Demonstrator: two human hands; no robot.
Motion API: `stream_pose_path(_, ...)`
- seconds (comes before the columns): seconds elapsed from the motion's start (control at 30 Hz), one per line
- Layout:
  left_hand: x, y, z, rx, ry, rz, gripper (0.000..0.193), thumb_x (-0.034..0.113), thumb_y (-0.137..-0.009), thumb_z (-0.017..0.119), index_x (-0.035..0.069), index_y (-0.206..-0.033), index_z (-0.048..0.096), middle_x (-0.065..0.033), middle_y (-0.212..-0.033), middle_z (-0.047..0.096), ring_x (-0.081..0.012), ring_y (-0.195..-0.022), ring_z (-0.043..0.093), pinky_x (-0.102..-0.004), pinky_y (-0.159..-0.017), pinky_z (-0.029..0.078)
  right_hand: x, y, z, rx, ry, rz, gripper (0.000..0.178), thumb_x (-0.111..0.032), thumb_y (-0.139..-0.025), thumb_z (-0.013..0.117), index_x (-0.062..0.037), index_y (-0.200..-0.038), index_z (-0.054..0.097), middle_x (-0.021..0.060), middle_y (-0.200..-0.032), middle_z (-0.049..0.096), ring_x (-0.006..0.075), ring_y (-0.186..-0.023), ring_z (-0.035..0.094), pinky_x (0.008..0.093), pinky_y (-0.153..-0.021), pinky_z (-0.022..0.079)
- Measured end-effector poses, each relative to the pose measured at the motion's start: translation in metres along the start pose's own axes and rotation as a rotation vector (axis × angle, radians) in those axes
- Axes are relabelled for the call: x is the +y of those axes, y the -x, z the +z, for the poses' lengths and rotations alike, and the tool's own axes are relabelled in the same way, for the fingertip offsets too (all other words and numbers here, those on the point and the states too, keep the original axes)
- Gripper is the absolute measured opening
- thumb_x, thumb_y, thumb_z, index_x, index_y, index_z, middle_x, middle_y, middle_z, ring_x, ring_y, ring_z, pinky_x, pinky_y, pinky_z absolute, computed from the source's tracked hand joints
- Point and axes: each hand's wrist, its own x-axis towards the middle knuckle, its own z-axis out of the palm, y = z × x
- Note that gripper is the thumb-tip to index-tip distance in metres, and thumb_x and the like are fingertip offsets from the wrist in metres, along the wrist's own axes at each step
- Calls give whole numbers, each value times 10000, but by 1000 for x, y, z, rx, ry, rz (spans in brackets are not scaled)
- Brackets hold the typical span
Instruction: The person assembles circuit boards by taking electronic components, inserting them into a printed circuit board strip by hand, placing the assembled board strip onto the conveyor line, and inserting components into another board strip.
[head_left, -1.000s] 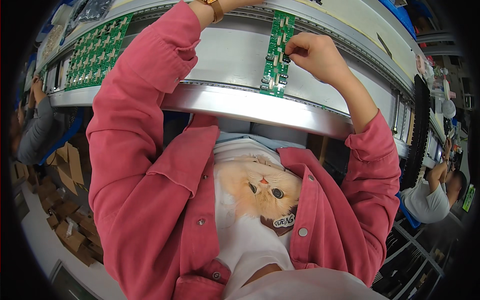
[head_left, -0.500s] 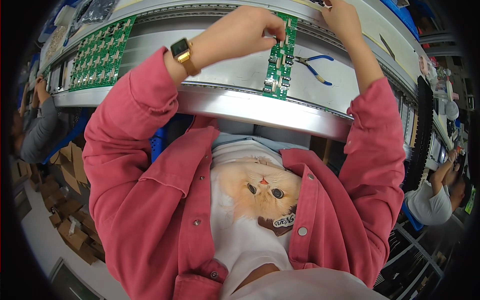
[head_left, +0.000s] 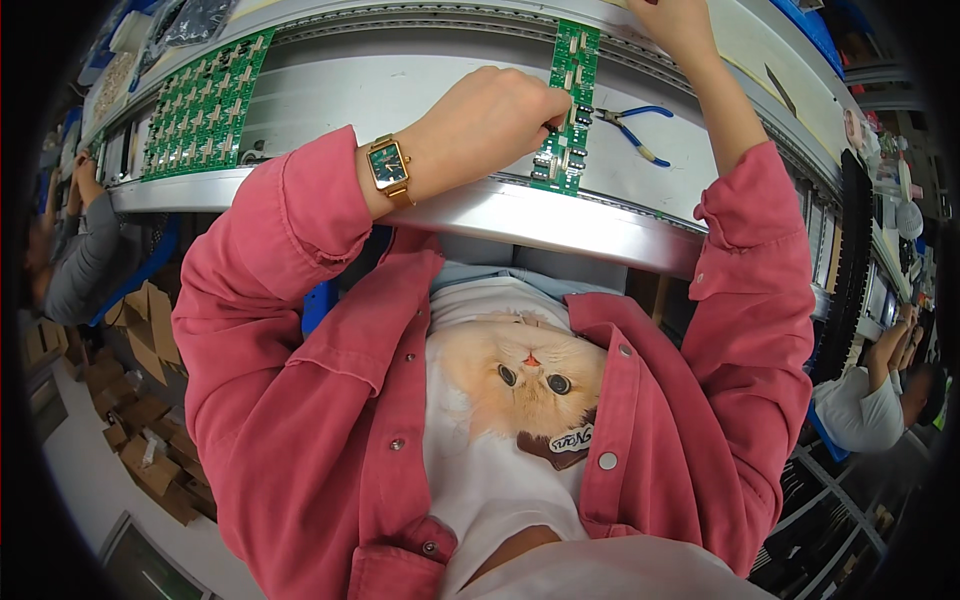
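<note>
My left hand [head_left: 505, 112], with a gold watch at its wrist, bends over a narrow green circuit board panel [head_left: 577, 72]. Its fingers are pinched together at the panel's left edge, around the middle of its length. Whatever sits between the fingertips is hidden. Small black components stand on the near half of the panel, pale connectors on the far half. At the top edge of the picture is my right hand [head_left: 676, 28], reaching past the far rail; its fingertips are mostly cut off. Blue-handled pliers [head_left: 640, 135] lie just right of the panel.
A wide block of green circuit boards [head_left: 205, 105] rests on the line at the left. The metal front rail [head_left: 480, 205] runs along my side. Beyond the far rail lie tweezers [head_left: 780, 90]. Co-workers sit at both sides, and cardboard boxes [head_left: 150, 465] are piled at the lower left.
My left hand has come nearer to me along the panel, from its far part to its middle. My right hand has moved farther away, partly out of the picture.
</note>
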Motion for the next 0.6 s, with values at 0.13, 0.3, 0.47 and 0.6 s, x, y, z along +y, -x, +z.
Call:
stream_pose_path(0.13, 0, 1, 2, -3, -30, 3, 72, 75, -754, 639, 47, -821, 631, -69, -786, 646, -266, -679, 586, -349, -666, 474, -8, 10, 1, -5, -319, 64, 109, -71, -719, 600, -11, -782, 666, 98, -681, 627, 204, -587, 577, 287, -587, 476)
stream_pose_path(0.3, 2, 1, 6, 23, -70, 30, 56, 76, -759, 634, 54, -810, 629, -67, -772, 635, -264, -671, 581, -351, -663, 472, -9, 20, 6, -73, -814, 113, 104, -67, -739, 588, -19, -793, 663, 57, -666, 619, 151, -576, 562, 255, -569, 463)
stream_pose_path(0.47, 4, 2, 9, 60, -134, 61, 51, 84, -758, 639, 60, -803, 628, -67, -765, 628, -260, -663, 578, -349, -656, 469, -30, 31, 0, -149, -915, 63, 112, -64, -744, 577, -16, -807, 656, 67, -672, 622, 169, -587, 570, 267, -576, 467)
stream_pose_path(0.6, 6, 2, 5, 77, -178, 68, 60, 92, -758, 645, 60, -806, 629, -67, -772, 629, -260, -665, 580, -348, -652, 469, -54, 59, -25, -176, -785, 68, 138, -78, -752, 585, -20, -845, 668, 93, -726, 644, 199, -628, 593, 282, -608, 482)
